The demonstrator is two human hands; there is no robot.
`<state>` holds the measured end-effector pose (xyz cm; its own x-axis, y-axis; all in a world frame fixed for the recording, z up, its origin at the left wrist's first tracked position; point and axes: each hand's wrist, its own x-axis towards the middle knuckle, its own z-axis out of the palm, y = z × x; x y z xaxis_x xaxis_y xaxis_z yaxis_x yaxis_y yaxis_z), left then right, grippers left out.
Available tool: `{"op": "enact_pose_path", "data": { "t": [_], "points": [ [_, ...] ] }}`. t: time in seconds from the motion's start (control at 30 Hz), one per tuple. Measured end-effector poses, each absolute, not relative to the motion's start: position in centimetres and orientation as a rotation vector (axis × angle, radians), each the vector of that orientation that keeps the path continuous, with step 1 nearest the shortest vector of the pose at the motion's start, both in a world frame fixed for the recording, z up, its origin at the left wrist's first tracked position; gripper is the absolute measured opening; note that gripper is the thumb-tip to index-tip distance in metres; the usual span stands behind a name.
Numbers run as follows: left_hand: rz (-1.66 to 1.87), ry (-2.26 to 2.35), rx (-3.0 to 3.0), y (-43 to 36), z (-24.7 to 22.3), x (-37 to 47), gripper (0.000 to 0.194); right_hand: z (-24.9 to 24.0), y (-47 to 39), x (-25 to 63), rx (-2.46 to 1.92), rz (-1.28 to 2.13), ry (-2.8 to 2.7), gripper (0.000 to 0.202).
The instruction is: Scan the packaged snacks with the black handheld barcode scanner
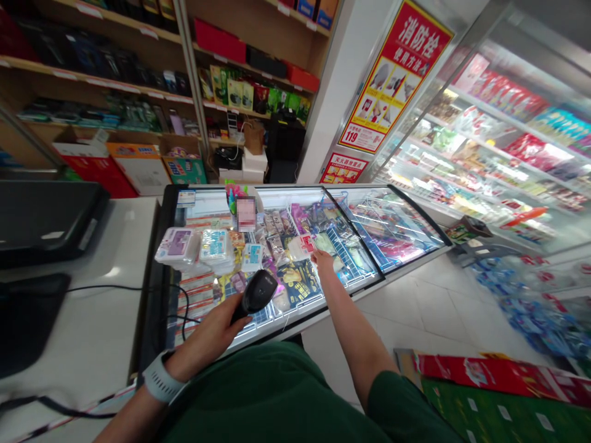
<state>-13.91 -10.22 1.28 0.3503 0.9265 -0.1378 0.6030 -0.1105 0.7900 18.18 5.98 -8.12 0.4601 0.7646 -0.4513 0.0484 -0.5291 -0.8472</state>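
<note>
My left hand (226, 323) is wrapped around a black handheld barcode scanner (261, 290), its head tilted up over the glass top of a chest freezer (369, 280). My right hand (323, 259) reaches forward and pinches the near edge of a small clear-and-white pack with a red label (302, 246). Left of that pack, a white pack with a blue label (252, 257) lies on the glass. Stacked clear packs with blue labels (216, 246) and purple labels (178, 245) stand farther left. Bagged frozen goods show through the glass.
A white counter (115, 258) adjoins the freezer on the left, and the scanner's black cord (111, 287) crosses it. Stocked shelves (96, 80) rise behind. A lit display cooler (521, 147) and bottled-water packs (521, 301) stand right. Red and green cartons (489, 394) lie lower right.
</note>
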Motion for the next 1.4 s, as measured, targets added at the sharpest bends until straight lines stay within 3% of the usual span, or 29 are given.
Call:
{"op": "enact_pose_path", "data": {
  "t": [0.3, 0.5, 0.67, 1.4],
  "points": [
    [0.495, 1.350, 1.834, -10.3, 1.1, -14.1, 0.044, -9.3, 6.6, 18.4, -1.929, 1.079, -0.683, 0.032],
    [0.506, 1.363, 1.826, -10.3, 1.5, -14.0, 0.043, -9.4, 6.1, 18.6, -1.902, 0.986, -0.667, 0.018],
    [0.480, 1.349, 1.821, -10.3, 1.4, -14.1, 0.042, -9.4, 4.7, 18.4, -1.893, 0.958, -0.624, 0.022],
    [0.536, 1.312, 1.791, -10.7, 1.7, -14.4, 0.046, -10.5, 1.4, 10.4, -1.870, 1.242, -0.760, 0.027]
  ]
}}
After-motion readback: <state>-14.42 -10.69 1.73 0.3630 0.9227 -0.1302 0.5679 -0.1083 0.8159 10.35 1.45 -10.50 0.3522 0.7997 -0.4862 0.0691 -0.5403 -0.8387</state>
